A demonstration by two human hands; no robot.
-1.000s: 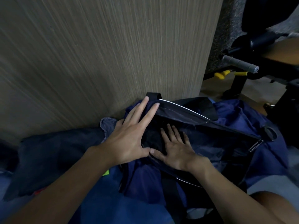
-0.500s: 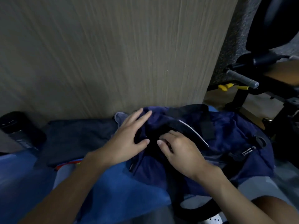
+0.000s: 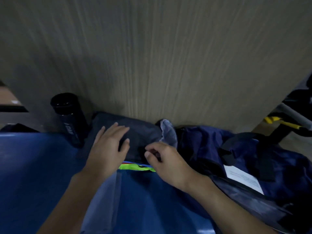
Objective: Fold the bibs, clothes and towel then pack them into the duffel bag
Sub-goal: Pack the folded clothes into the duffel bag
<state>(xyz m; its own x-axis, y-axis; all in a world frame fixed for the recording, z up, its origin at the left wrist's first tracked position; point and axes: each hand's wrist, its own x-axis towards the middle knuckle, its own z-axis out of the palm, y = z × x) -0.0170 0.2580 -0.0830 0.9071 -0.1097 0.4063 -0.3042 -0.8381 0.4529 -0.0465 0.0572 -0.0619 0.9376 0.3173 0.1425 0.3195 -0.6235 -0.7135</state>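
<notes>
A folded dark denim garment (image 3: 140, 132) lies against the wooden panel, with a lighter denim flap (image 3: 168, 132) turned up at its right end. My left hand (image 3: 108, 147) rests flat on its left part, fingers spread. My right hand (image 3: 167, 161) hovers at the garment's front right corner with loosely curled fingers, holding nothing I can make out. Under the garment's front edge a strip of bright green, red and blue fabric (image 3: 136, 167) shows. The navy duffel bag (image 3: 253, 159) lies open to the right, a white label (image 3: 243, 179) visible inside.
A black cylindrical bottle (image 3: 69, 119) stands left of the garment. A blue sheet (image 3: 42, 174) covers the surface. The wooden panel (image 3: 152, 56) rises right behind. Exercise gear with a yellow part (image 3: 280, 123) sits at the far right.
Both hands left the duffel bag's opening and moved left onto the folded denim garment. The view swung left, bringing the black bottle into sight.
</notes>
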